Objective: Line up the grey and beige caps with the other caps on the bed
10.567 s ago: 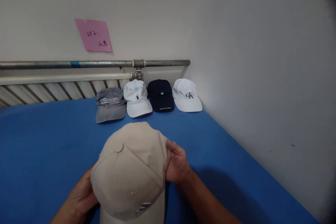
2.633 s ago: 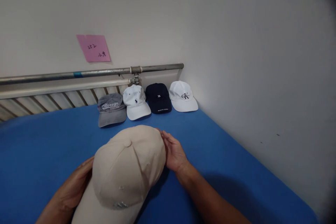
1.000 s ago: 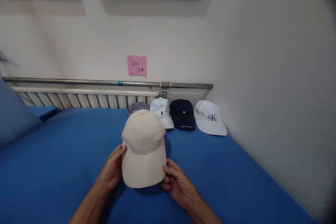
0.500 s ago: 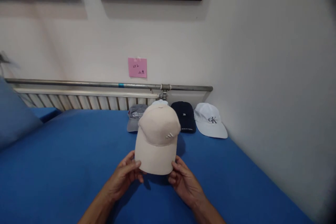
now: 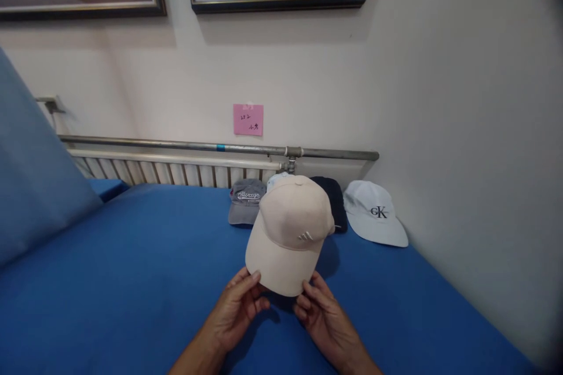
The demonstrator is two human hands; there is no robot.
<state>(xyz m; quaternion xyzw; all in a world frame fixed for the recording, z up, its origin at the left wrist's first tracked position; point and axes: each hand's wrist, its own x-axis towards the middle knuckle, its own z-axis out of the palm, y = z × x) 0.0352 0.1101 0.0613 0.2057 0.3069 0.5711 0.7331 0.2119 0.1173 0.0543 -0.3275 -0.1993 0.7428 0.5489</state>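
A cream cap (image 5: 295, 217) with a small striped logo is held above the blue surface, brim toward me and slightly tilted. My left hand (image 5: 240, 307) pinches the left edge of its brim, thumb on top. At the brim's right edge, my right hand (image 5: 325, 316) grips it the same way. Behind the cream cap stand a grey cap (image 5: 246, 202) with white lettering, a pale blue cap (image 5: 276, 179) mostly hidden, a black cap (image 5: 336, 202) partly covered, and a white cap (image 5: 376, 214) with black letters.
The blue surface (image 5: 145, 269) reaches back to a radiator (image 5: 189, 173) and a metal pipe (image 5: 176, 145). Blue cloth (image 5: 39, 170) hangs at the left. A pink note (image 5: 248, 120) and framed pictures (image 5: 281, 3) are on the wall.
The view has shifted, so the room appears further right. Both hands and the cream cap appear further right too, and the cap is now tilted, covering more of the black cap.
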